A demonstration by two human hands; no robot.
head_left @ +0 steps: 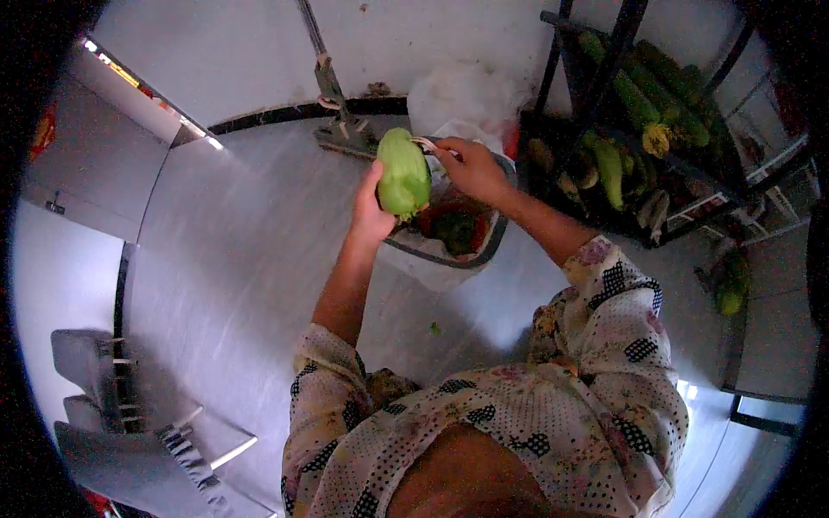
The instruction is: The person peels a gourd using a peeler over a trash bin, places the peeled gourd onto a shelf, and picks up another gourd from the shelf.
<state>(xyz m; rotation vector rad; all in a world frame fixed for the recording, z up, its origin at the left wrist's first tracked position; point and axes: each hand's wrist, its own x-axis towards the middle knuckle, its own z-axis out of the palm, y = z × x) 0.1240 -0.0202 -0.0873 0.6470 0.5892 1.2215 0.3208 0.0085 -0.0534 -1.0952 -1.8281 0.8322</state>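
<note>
My left hand (373, 211) is wrapped round the lower side of a pale green gourd (402, 168), which it holds upright over the bin. The gourd is lighter towards the top and a brighter green near its lower end. My right hand (472, 170) is closed round the handle of what looks like a peeler (424, 142), its light-coloured head against the gourd's upper right side. Below both hands stands a dark-rimmed bin (488, 246) lined with a pale bag, with green and reddish scraps inside. My right fingers hide most of the peeler's handle.
A black rack (553, 73) at the right holds several long green gourds (639, 99) and other vegetables. A white plastic bag (449, 95) lies behind the bin. A long-handled tool (332, 91) leans on the wall. Grey chairs (112, 449) stand at the lower left.
</note>
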